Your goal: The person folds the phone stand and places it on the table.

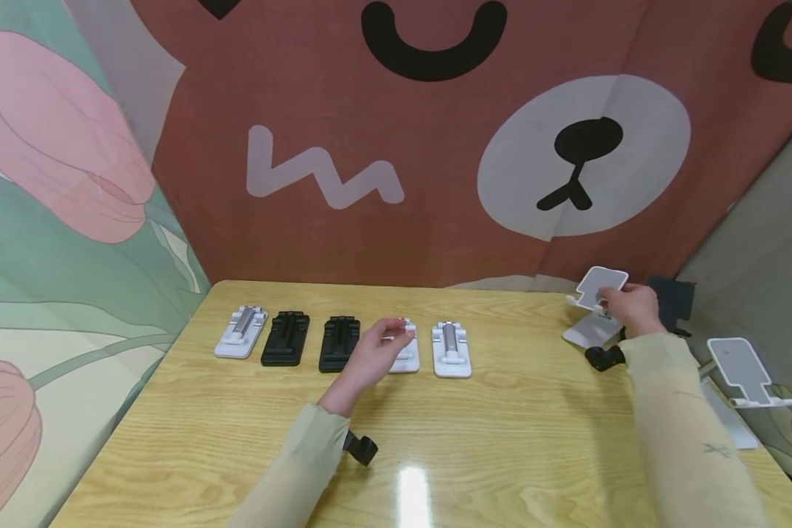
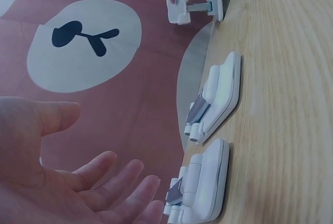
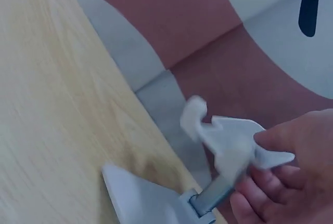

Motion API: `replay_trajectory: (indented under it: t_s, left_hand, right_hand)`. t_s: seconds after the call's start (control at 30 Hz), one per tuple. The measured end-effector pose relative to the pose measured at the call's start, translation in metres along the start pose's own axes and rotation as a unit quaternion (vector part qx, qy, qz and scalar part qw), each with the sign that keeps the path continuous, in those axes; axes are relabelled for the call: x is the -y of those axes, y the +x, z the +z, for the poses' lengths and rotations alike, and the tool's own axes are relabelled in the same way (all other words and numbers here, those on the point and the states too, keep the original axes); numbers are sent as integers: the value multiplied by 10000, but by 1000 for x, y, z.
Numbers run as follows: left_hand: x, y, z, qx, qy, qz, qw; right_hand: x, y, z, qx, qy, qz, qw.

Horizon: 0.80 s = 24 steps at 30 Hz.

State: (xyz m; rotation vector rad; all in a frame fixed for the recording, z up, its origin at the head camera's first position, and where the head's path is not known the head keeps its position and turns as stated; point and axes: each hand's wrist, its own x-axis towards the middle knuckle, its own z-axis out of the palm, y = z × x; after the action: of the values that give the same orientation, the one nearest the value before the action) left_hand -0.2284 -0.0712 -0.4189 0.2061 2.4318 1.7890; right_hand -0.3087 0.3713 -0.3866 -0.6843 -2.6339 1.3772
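At the table's back right my right hand pinches the top plate of an unfolded white phone stand. In the right wrist view, the thumb lies on the plate and the fingers curl beneath it; its base is near the table edge. My left hand hovers over a folded white phone stand, partly covering it in the head view. Its fingers are spread and relaxed in the left wrist view, holding nothing. Right of it lies another folded white stand.
Two folded black stands and a folded white one lie left of my left hand. Beyond my right arm stand an unfolded black stand and an unfolded white stand. A printed cloth hangs behind the wooden table.
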Motion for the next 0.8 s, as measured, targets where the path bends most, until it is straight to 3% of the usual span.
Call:
replay_trajectory:
  t_s: [0.17, 0.47, 0.8]
  left_hand:
    - [1, 0, 1, -2, -5, 7, 10000]
    - [1, 1, 1, -50, 43, -10, 10000]
    - [2, 2, 1, -9, 2, 68, 10000]
  right_hand:
    - [0, 1, 10, 350, 456, -146, 9982]
    - [7, -6, 22, 649, 643, -378, 9951]
    - [32, -20, 33, 895, 722, -639, 9913]
